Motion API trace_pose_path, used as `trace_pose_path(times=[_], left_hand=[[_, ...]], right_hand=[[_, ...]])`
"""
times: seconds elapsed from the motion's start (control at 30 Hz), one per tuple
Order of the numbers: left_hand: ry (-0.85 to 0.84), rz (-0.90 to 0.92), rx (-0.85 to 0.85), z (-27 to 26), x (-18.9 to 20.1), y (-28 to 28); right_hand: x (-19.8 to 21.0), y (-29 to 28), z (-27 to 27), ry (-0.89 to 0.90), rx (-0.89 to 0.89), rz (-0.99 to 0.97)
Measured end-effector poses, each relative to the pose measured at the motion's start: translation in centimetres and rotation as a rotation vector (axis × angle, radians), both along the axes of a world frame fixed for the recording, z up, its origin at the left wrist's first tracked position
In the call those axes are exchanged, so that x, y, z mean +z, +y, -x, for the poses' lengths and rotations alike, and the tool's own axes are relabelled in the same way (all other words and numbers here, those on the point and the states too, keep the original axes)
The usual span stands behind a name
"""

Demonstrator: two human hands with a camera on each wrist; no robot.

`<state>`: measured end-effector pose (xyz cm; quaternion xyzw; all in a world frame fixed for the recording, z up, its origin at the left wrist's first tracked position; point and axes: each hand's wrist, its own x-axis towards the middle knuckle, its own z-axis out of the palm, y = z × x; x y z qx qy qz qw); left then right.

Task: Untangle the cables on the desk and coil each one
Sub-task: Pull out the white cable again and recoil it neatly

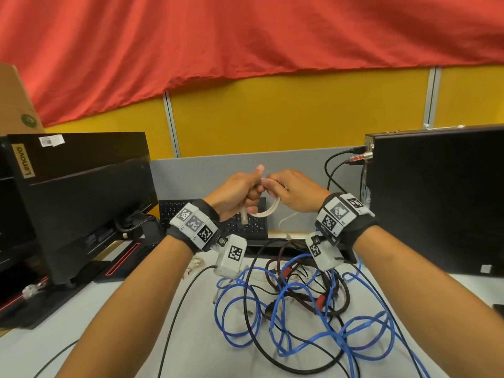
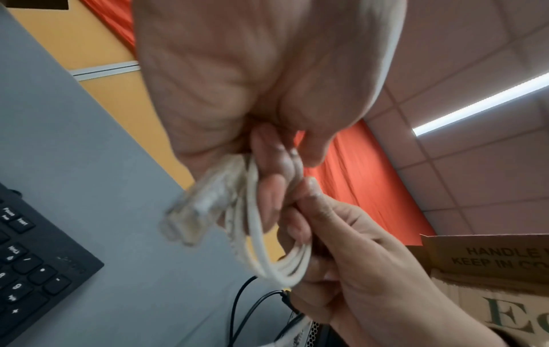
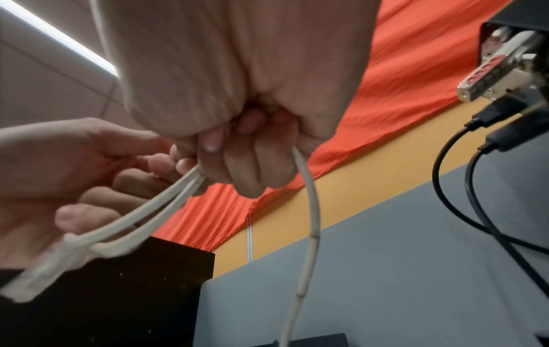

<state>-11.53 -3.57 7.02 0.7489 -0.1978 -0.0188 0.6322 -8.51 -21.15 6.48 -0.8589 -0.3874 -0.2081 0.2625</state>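
Both hands clamp the same white cable (image 1: 268,210), held up in the air above the desk (image 1: 90,320). The left hand (image 1: 237,193) curls its fingers round a few small loops of it, with the clear plug (image 2: 190,211) sticking out below the fist at about 6 o'clock. The right hand (image 1: 293,190) pinches the loops from the 3 o'clock side and also closes round the free run of the cable, which hangs down from the fist toward the desk.

Below the wrists, at 6 o'clock from the hands, lies the tangle: a long blue cable (image 1: 300,317) looped over and under a black cable (image 1: 253,336) and a dark brown cable (image 1: 341,296) with red plugs. A black keyboard (image 1: 215,216) sits directly beneath the hands, against a grey partition (image 1: 196,178). At 9 o'clock stands a black monitor (image 1: 90,203) seen from behind; at 3 o'clock a black computer case (image 1: 436,203) has two black leads plugged into its corner, which curve down just beside the right wrist. A cardboard box (image 1: 16,105) stands at 10 o'clock under a red cloth (image 1: 245,36).
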Motion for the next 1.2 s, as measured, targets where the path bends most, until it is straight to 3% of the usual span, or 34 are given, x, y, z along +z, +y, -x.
trace_pose_path(times=[0.13,0.3,0.5,0.63,0.7,0.83,0.9,1.07,1.2], left_hand=[[-0.168,-0.024,0.043,-0.3,-0.4,0.5],[-0.188,0.225,0.167,-0.9,0.0,3.1],[-0.173,0.557,0.179,-1.3,1.1,4.1],[-0.180,0.585,0.203,-1.3,1.3,3.7],[-0.166,0.603,0.222,-1.3,1.2,3.6],[-0.103,0.636,0.206,-1.2,0.4,2.2],[-0.085,0.641,0.182,-1.0,0.1,1.0],[-0.075,0.627,0.136,-0.5,0.1,-0.8],[-0.052,0.628,0.131,-0.4,-0.2,-1.3]], right_hand=[[0.0,-0.4,-0.4,-0.017,0.038,-0.075],[0.3,-3.8,-1.4,0.107,0.066,-0.275],[-1.8,-3.8,-2.2,0.235,-0.199,0.164],[-3.2,-2.9,-2.2,0.343,-0.321,0.187],[-2.7,-2.4,-2.0,0.307,-0.312,0.082],[-0.7,-1.1,-1.1,0.450,0.010,-0.624],[0.3,-0.1,-0.8,0.506,0.133,-0.848],[1.5,0.9,-1.1,0.455,0.116,-1.036],[1.5,0.3,-1.0,0.605,0.206,-0.978]])
